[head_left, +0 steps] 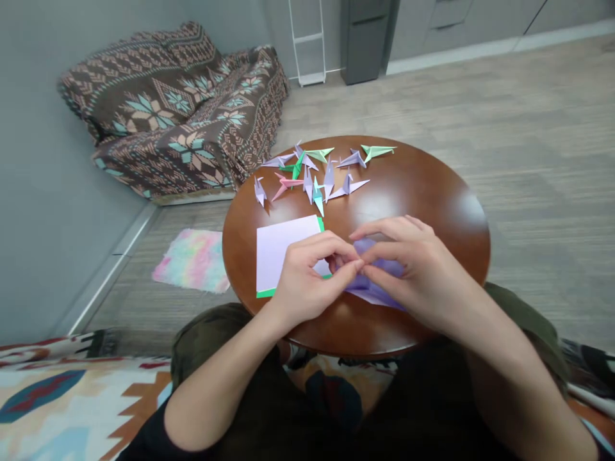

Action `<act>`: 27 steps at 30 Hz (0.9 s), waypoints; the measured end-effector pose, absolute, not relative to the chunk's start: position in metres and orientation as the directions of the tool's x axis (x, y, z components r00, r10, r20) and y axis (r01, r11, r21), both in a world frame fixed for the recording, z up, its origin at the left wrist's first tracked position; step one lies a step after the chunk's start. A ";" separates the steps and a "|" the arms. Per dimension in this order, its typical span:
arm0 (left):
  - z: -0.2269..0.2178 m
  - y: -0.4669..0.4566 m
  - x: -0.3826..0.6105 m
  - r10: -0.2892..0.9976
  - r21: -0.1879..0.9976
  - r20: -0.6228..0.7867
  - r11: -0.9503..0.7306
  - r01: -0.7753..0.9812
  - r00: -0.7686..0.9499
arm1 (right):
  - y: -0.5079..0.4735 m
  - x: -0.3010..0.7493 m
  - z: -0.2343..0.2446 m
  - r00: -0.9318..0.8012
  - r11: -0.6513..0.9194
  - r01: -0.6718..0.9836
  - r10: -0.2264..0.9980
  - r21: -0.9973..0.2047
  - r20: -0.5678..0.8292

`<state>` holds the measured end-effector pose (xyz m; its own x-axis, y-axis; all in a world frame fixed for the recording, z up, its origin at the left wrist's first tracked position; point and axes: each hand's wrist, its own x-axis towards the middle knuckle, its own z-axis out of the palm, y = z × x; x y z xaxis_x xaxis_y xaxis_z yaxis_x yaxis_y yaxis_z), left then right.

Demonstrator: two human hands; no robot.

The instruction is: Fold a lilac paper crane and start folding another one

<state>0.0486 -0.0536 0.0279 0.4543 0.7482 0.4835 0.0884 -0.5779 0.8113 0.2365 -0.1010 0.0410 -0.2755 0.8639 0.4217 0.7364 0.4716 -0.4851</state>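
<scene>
A purple sheet of origami paper (379,291), partly folded, lies at the near middle of the round table, largely covered by my hands. My left hand (319,272) pinches its left edge between thumb and fingers. From the other side, my right hand (408,259) has thumb and index finger closed on the same spot, fingertips touching the left ones. The exact crease under the fingertips is hidden. Just left, partly beneath my left hand, sits a stack of square paper (281,253), lilac on top with green showing at its edges.
Several folded paper cranes (317,195) in lilac, green, pink and blue stand along the far left of the brown round table (432,192). A sofa with a patterned cover (192,121) is beyond, and a fluffy pastel mat (192,259) lies on the floor at left.
</scene>
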 end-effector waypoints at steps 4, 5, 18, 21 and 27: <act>0.028 -0.052 0.048 0.755 0.828 0.437 -0.549 0.109 0.489 | -0.097 0.237 0.038 -0.252 0.445 0.733 0.880 -0.514 0.404; 0.028 -0.052 0.048 0.759 0.835 0.424 -0.539 0.112 0.493 | -0.096 0.237 0.037 -0.248 0.439 0.731 0.884 -0.522 0.397; 0.027 -0.045 0.043 0.724 0.771 0.422 -0.603 0.205 0.545 | -0.111 0.234 0.054 -0.170 0.404 0.778 0.873 -0.481 0.458; 0.028 -0.044 0.039 0.655 0.714 0.444 -0.671 0.201 0.611 | -0.107 0.237 0.047 -0.252 0.363 0.747 0.930 -0.557 0.269; 0.028 -0.045 0.039 0.605 0.695 0.490 -0.706 0.138 0.628 | -0.106 0.239 0.051 -0.286 0.377 0.688 0.926 -0.620 0.246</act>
<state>0.0392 -0.0446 0.0281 0.6278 0.6050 0.4897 0.1379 -0.7056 0.6951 0.2389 -0.1055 0.0507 -0.2859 0.9262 0.2457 0.6880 0.3769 -0.6201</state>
